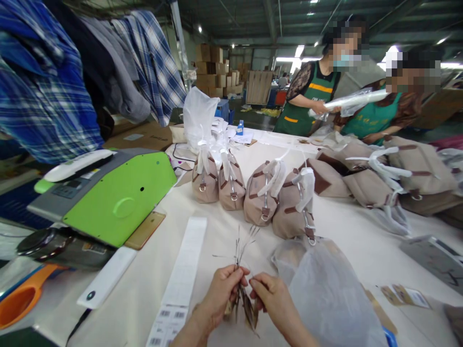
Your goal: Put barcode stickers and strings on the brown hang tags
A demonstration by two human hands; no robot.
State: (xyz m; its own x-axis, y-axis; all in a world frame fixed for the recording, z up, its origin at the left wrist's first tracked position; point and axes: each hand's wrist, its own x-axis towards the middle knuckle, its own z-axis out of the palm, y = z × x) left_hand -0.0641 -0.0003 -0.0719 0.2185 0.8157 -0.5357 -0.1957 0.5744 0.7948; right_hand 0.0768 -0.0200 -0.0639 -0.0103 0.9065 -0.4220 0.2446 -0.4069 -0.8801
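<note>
My left hand (221, 289) and my right hand (272, 294) meet low in the middle of the view, both pinched on a bundle of hang tags with thin strings (241, 270). The strings stick up between my fingers and brown tags hang below. A clear plastic bag with a beige handbag inside (325, 284) lies just right of my right hand. A long strip of barcode labels (181, 274) lies to the left of my left hand.
Several beige handbags with wrapped handles (264, 193) stand in a row on the white table (361, 241); more lie at right (390, 178). A green machine (115, 197) sits at left. Two people in green aprons (311, 96) work at the far side. Shirts (43, 82) hang at upper left.
</note>
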